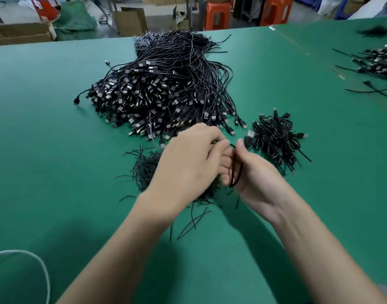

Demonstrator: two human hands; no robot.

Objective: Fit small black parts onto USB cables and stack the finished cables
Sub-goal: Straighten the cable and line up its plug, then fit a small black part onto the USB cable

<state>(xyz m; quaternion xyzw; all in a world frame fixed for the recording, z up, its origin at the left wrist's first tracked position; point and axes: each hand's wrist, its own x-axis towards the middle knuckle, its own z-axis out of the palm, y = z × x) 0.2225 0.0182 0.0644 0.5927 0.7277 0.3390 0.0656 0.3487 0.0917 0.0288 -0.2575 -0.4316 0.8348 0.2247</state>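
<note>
A big heap of black USB cables (164, 88) lies on the green table (45, 128). A smaller pile of coiled cables (276, 139) sits to the right of my hands. Under my left hand lies a heap of thin black ties (144, 167). My right hand (258, 178) grips a looped black cable (236, 170); its USB plug (249, 137) sticks out above my thumb. My left hand (188, 161) meets it, fingers curled and pinching at the same cable near the top of the loop. What the left fingertips pinch is hidden.
Another spread of cables (377, 62) lies at the far right of the table. A white cord (34, 266) curves at the bottom left. Orange stools (216, 14) and cardboard boxes (23, 32) stand beyond the table's far edge.
</note>
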